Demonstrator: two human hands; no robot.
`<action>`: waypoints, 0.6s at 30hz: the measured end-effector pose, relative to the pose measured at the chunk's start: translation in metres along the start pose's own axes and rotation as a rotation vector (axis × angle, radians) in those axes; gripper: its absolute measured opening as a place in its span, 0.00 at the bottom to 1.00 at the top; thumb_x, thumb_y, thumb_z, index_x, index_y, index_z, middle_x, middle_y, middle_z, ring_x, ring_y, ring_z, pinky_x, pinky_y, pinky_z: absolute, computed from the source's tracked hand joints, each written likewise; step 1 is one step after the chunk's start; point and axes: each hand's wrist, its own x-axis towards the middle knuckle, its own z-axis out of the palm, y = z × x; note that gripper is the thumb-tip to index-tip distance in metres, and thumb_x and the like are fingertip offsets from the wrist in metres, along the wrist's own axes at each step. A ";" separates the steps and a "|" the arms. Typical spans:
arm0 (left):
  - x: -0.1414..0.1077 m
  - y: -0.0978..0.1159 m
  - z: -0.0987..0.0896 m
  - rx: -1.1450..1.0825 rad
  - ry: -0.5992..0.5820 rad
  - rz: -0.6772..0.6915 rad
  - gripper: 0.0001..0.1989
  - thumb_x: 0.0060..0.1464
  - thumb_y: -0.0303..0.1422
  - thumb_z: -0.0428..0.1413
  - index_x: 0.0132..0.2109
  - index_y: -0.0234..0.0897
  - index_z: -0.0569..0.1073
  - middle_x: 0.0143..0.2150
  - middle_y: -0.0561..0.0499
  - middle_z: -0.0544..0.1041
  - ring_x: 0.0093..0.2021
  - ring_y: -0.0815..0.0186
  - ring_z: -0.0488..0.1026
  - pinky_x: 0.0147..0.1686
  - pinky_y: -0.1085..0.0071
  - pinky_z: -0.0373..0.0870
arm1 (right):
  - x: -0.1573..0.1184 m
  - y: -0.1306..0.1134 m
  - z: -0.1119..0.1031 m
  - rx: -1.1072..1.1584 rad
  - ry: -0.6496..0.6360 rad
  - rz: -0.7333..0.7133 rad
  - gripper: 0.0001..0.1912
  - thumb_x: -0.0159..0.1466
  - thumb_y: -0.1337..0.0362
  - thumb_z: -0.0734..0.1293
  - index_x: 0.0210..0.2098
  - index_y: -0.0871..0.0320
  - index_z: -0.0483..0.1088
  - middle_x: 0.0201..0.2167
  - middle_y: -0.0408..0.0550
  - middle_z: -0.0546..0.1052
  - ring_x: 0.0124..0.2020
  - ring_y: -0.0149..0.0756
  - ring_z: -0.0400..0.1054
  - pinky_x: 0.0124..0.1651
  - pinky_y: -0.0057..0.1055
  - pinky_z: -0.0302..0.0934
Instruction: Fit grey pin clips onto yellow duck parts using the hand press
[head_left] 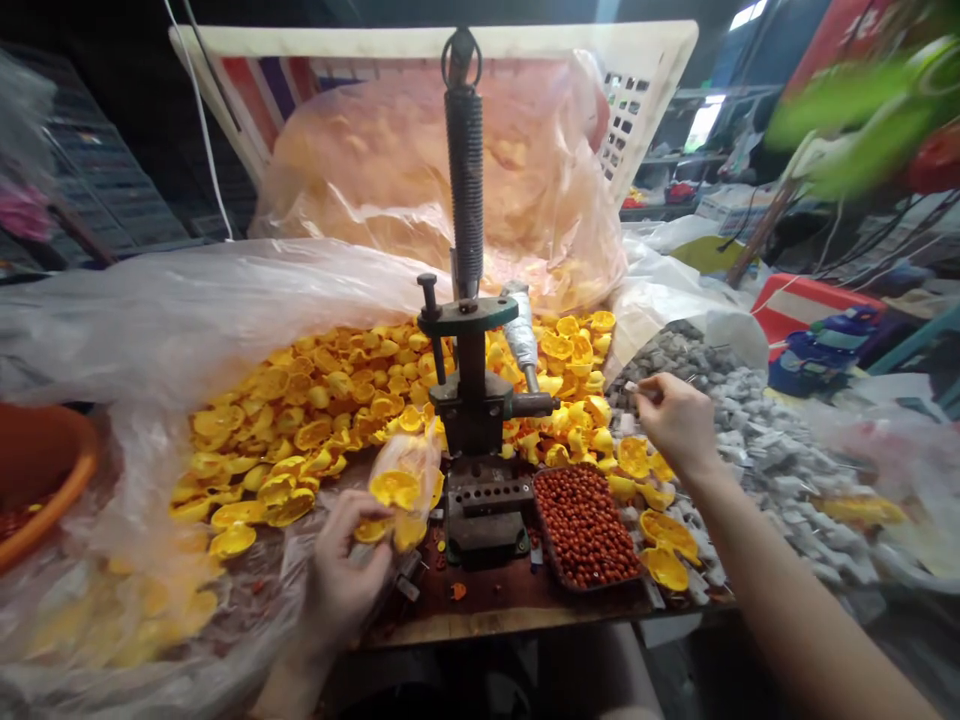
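My left hand [346, 568] is closed on a yellow plastic shell piece [394, 488] to the left of a hand press [471, 400]. My right hand [679, 422] pinches a small pale grey plastic piece [633, 387] at the edge of a heap of similar grey pieces [772, 470]. In the middle stands the dark metal press, with a tall spring and a wrapped lever handle [519, 325]. Between the press and my right forearm lies a shallow tray [541, 530] full of small red-brown beads. Two yellow shells [667, 550] rest beside the tray.
A large heap of yellow shells [300, 410] spreads behind the press. Beyond it, a white crate [645, 130] holds a big plastic bag [420, 150]. An orange basin [67, 480] stands far left. A green fan [847, 120] is blurred at upper right.
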 end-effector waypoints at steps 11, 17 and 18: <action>0.006 0.035 0.021 -0.339 -0.383 0.009 0.09 0.36 0.21 0.46 0.25 0.38 0.65 0.42 0.46 0.71 0.46 0.60 0.68 0.50 0.63 0.64 | -0.135 -0.145 -0.021 0.710 -0.407 -0.698 0.11 0.64 0.74 0.59 0.34 0.56 0.70 0.37 0.47 0.75 0.38 0.35 0.65 0.41 0.32 0.61; 0.010 0.036 0.019 -0.699 -0.482 -0.308 0.10 0.30 0.23 0.49 0.26 0.38 0.62 0.38 0.49 0.72 0.38 0.63 0.69 0.33 0.72 0.67 | -0.153 -0.146 -0.007 0.604 -0.437 -0.797 0.09 0.67 0.68 0.60 0.35 0.54 0.72 0.38 0.47 0.75 0.39 0.35 0.64 0.45 0.34 0.60; 0.009 0.035 0.020 -0.790 -0.482 -0.377 0.12 0.27 0.23 0.49 0.26 0.38 0.61 0.37 0.50 0.72 0.35 0.65 0.69 0.29 0.73 0.66 | -0.154 -0.146 -0.006 0.632 -0.443 -0.747 0.09 0.67 0.67 0.61 0.37 0.53 0.73 0.42 0.48 0.75 0.42 0.36 0.65 0.46 0.35 0.61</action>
